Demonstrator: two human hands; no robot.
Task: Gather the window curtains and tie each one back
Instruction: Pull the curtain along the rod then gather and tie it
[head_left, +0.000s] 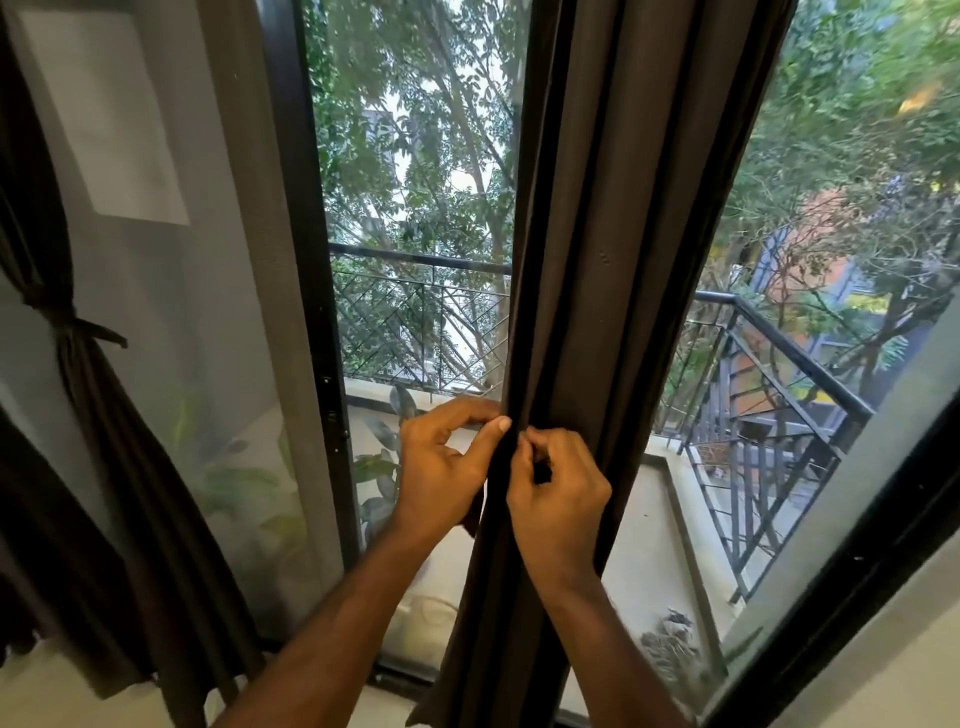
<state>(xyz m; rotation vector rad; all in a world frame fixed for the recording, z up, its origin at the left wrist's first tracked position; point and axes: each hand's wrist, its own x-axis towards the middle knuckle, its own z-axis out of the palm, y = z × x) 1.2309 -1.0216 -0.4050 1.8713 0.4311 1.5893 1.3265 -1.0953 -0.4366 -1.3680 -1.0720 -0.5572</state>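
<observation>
At centre window: I see the dark curtain (597, 312) gathered.
Left grip (441, 462): pinches its front fold.
Right grip (558, 493): pinches the same fold, just beside.
Far left: second curtain (104, 415), tied back.

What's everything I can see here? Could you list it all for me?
Dark brown fabric curtain, gathered: one, centre, hanging in front of the glass.
Dark brown fabric curtain, tied back: one, far left, cinched by a matching tie.
Black-framed glass window: one, spanning the view.
White paper sheet: one, upper left.
Black metal balcony railing: one, outside.
Green trees: several, beyond the railing.
Left hand: fingers pinch the centre curtain's fold.
Right hand: fingers pinch the same fold, beside the left.
</observation>
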